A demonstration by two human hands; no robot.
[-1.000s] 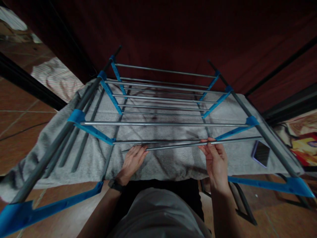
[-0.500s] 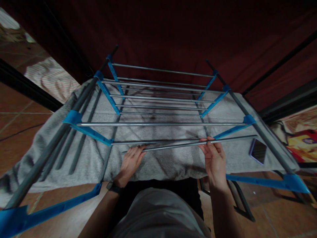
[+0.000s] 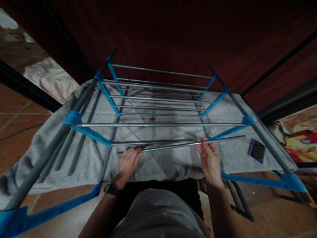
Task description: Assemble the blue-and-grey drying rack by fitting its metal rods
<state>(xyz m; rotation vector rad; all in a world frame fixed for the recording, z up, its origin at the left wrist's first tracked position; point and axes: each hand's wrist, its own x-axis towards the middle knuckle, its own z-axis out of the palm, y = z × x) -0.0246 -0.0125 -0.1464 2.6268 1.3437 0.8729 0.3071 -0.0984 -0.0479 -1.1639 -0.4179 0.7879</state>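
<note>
A thin grey metal rod [image 3: 168, 146] lies crosswise between my hands, its right end a little higher in view. My left hand [image 3: 129, 162], back upward, has its fingers closed over the rod near its left end. With thumb and fingers, my right hand [image 3: 209, 158] pinches the same rod right of its middle. Just beyond it stands a rack frame with grey side tubes [image 3: 266, 145], blue plastic brackets [image 3: 92, 134] and several metal crossbars [image 3: 160, 125]. One crossbar of the rack runs right behind the held rod, partly overlapped by it.
A grey blanket [image 3: 158, 165] spreads under the rack. Several loose grey tubes [image 3: 76, 152] lie on it at the left. A phone [image 3: 257, 151] rests at the right, near a side tube. Lower blue brackets [image 3: 64, 205] jut towards me. Dark red cloth [image 3: 168, 36] hangs behind.
Both hands have shifted slightly to the left, and the rod has moved left with them. Its right end is now farther from the right side tube. The rack stays in place.
</note>
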